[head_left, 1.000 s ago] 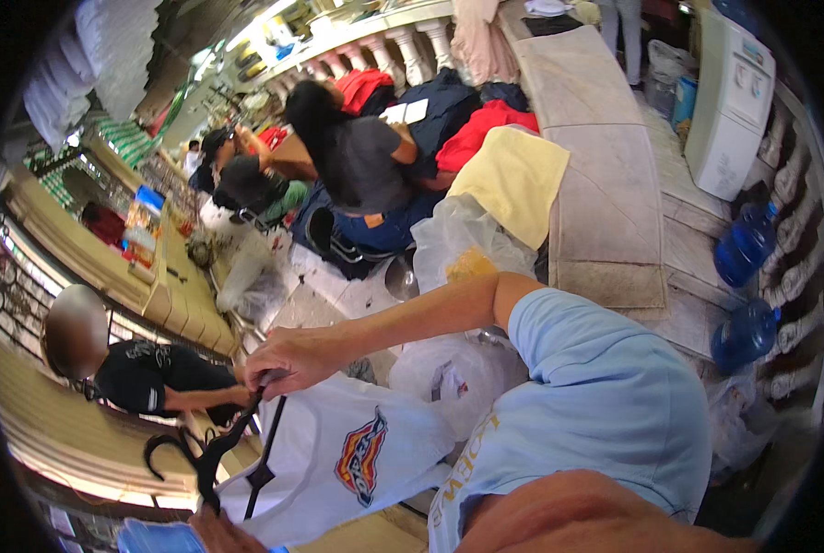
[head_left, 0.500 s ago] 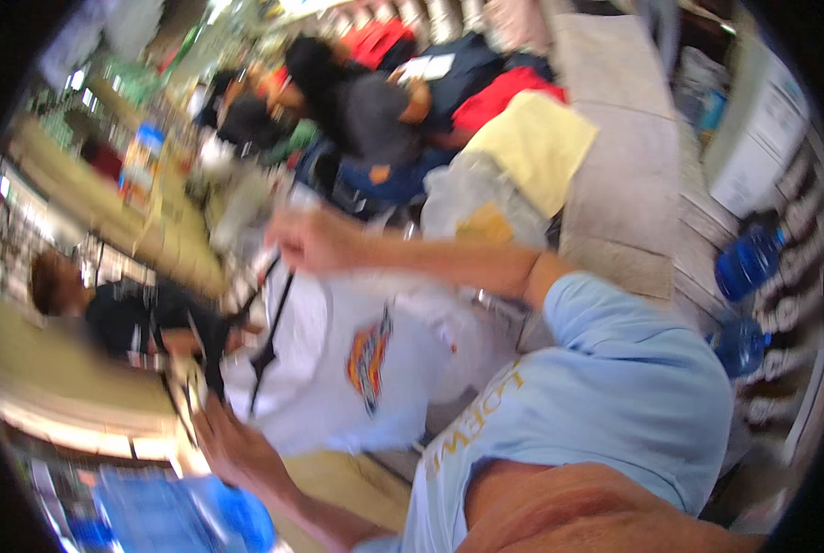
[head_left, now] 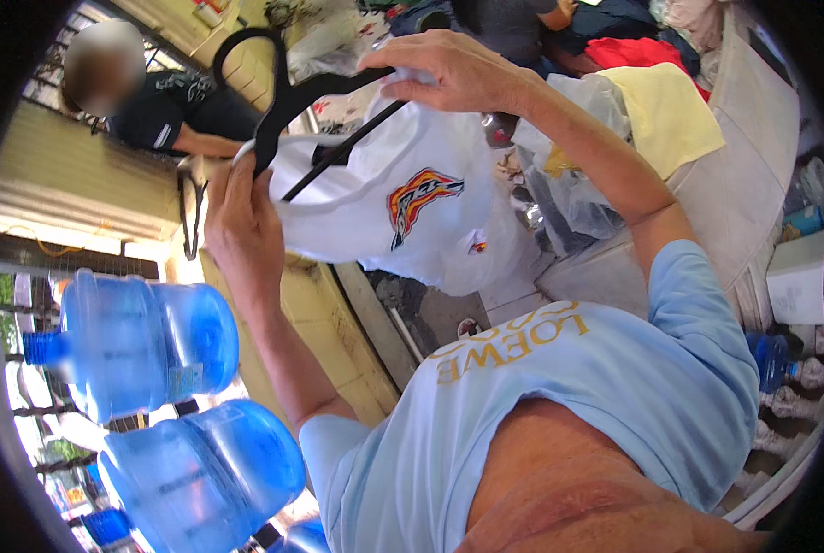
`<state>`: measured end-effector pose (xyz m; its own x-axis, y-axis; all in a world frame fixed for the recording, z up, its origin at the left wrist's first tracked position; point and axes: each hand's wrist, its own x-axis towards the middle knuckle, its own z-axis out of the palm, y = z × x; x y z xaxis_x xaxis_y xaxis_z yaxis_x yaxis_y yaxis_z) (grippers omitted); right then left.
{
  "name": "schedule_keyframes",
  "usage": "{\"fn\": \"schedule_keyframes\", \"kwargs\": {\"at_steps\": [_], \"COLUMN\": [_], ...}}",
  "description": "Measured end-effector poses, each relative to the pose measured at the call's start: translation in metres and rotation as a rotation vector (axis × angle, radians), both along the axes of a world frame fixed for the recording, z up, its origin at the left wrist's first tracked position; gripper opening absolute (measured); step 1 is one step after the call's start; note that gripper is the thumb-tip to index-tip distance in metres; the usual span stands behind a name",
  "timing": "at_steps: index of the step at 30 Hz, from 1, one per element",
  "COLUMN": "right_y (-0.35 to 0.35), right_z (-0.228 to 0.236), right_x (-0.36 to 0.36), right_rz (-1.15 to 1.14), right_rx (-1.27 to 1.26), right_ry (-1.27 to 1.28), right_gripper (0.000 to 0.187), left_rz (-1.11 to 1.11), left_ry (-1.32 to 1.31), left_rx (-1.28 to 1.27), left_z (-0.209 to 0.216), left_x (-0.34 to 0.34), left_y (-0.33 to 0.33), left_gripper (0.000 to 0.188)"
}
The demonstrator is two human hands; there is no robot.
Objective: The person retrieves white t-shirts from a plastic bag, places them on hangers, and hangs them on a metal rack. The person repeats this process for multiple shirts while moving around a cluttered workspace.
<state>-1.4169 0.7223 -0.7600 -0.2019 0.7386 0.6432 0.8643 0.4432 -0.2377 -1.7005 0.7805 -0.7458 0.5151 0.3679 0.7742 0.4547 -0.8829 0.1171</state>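
A black clothes hanger (head_left: 288, 100) is tilted in front of me, its hook toward the upper left. Draped from it is a white T-shirt (head_left: 357, 207) with a red, orange and black print on it. My left hand (head_left: 246, 217) is closed on the hanger's near shoulder together with the shirt's edge. At the other end, my right hand (head_left: 453, 72) pinches the tip of the hanger, its fingers curled over the arm. The shirt cloth hangs below and beyond that hand, so the exact grip on the fabric is partly hidden.
Large blue water jugs (head_left: 158, 341) are stacked at the left by a metal grille. A person in black (head_left: 191, 115) stands at the far left. On the right, a yellow cloth (head_left: 670, 120), clear plastic bags (head_left: 578, 138) and red garments (head_left: 633, 55) lie on a pale surface.
My view has swung left, bringing the water jugs further into sight. The hanger and shirt now appear higher and sharper, with both hands still on them.
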Motion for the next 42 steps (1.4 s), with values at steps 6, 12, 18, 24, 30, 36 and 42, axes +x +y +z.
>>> {"fn": "schedule_keyframes", "kwargs": {"at_steps": [6, 12, 18, 24, 30, 36, 42], "right_y": [0.009, 0.001, -0.009, -0.01, -0.019, -0.026, -0.026], "right_z": [-0.025, -0.023, -0.033, -0.018, -0.056, -0.061, -0.069], "right_x": [0.014, 0.011, 0.012, 0.014, 0.012, 0.018, 0.02], "right_rz": [-0.014, -0.03, 0.032, 0.077, 0.019, 0.065, 0.052], "right_rx": [0.175, 0.241, 0.165, 0.22, 0.051, 0.062, 0.068], "right_ry": [-0.141, -0.037, 0.063, -0.007, 0.06, 0.12, 0.08], "right_gripper": [0.027, 0.024, 0.026, 0.024, 0.023, 0.023, 0.022], "left_rz": [0.113, 0.021, -0.114, -0.356, -0.347, -0.053, 0.695], "left_ry": [0.051, -0.247, -0.955, -0.951, -1.0, -0.8, -0.035], "left_rx": [0.072, 0.081, -0.821, -0.958, -1.112, -0.956, 0.083], "left_z": [-0.003, -0.035, -0.144, -0.101, -0.098, -0.112, -0.083], "left_x": [-0.015, -0.025, -0.023, -0.04, -0.044, -0.058, -0.052], "left_y": [0.027, -0.009, -0.01, -0.003, 0.001, -0.003, -0.024], "left_gripper": [0.025, 0.032, 0.03, 0.025, 0.02, 0.029, 0.032]}}
